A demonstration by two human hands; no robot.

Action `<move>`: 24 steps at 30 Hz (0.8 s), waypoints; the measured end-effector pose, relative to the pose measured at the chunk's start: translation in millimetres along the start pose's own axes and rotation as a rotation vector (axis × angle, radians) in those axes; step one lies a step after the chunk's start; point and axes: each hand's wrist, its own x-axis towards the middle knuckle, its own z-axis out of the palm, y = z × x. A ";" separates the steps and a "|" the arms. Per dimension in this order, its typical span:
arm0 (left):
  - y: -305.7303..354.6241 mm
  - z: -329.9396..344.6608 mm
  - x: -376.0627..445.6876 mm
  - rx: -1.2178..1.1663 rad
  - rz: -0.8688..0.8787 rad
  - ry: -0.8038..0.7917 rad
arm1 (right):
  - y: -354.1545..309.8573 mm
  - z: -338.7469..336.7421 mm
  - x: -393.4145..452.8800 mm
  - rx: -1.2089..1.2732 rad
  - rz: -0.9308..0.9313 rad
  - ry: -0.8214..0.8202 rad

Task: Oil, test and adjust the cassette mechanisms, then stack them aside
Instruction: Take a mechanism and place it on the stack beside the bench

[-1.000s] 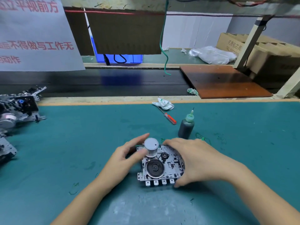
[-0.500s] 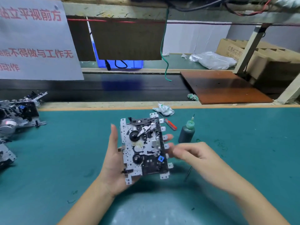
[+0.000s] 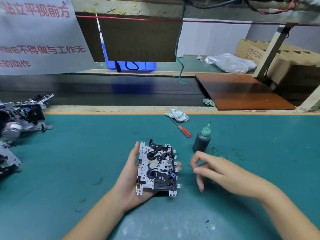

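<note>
In my view, by size: the teal work mat (image 3: 69, 161) fills the near bench from edge to edge, scuffed pale close to me. Beyond it runs a dark conveyor belt (image 3: 121, 89), with a brown board (image 3: 242, 90) lying at its right end and a white sign with red characters (image 3: 38, 35) hanging at upper left. Cardboard boxes (image 3: 277, 56) sit at far right, a crumpled clear plastic bag (image 3: 230, 62) beside them. At the left edge of the mat I see a stack of cassette mechanisms (image 3: 15, 125), metal frames piled unevenly. My left hand (image 3: 131, 181) holds one cassette mechanism (image 3: 156, 168) above the mat centre, its component face turned up toward me, thumb along its left edge and fingertips showing past its right edge, so the fingers are clamped around the plate. My right hand (image 3: 218, 170) hovers just right of the mechanism, apart from it, fingers loosely curved and spread, gripping nothing. A dark oil bottle (image 3: 201, 140) with a green nozzle stands upright on the mat just beyond the right hand. A red-handled screwdriver (image 3: 183, 130) lies flat to the bottle's left, its tip toward a crumpled white rag (image 3: 177, 115) at the mat's far edge. A smaller green-stained scrap (image 3: 209, 102) rests on the belt.
</note>
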 end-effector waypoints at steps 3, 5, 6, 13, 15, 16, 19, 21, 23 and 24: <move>-1.5 -2.5 -1.0 -0.007 0.000 0.035 | -12.0 12.0 16.6 0.374 -0.010 -0.007; -2.2 -3.5 -1.9 -0.012 0.007 0.054 | -13.0 16.4 27.1 0.461 0.041 0.015; -2.5 -3.6 -2.1 -0.010 0.007 0.060 | -12.1 17.2 30.0 0.477 0.076 0.012; -6.1 -2.6 2.6 0.029 -0.026 0.030 | -5.8 25.3 31.7 0.527 0.183 -0.108; -6.6 -2.9 4.0 0.030 -0.023 0.034 | -5.9 25.4 30.5 0.540 0.214 -0.151; -6.8 -3.0 4.4 0.030 -0.021 0.039 | -5.7 25.2 29.1 0.547 0.229 -0.172; -7.5 -2.4 5.8 0.035 -0.015 0.058 | -4.3 24.7 26.0 0.512 0.209 -0.182; -8.0 -2.3 6.6 0.040 -0.012 0.071 | -4.6 26.3 25.8 0.507 0.184 -0.161; -7.9 -3.0 6.7 0.047 -0.010 0.078 | -5.9 28.5 26.5 0.495 0.183 -0.122; -7.8 -3.2 6.6 0.047 -0.011 0.081 | -6.4 29.7 27.2 0.484 0.192 -0.099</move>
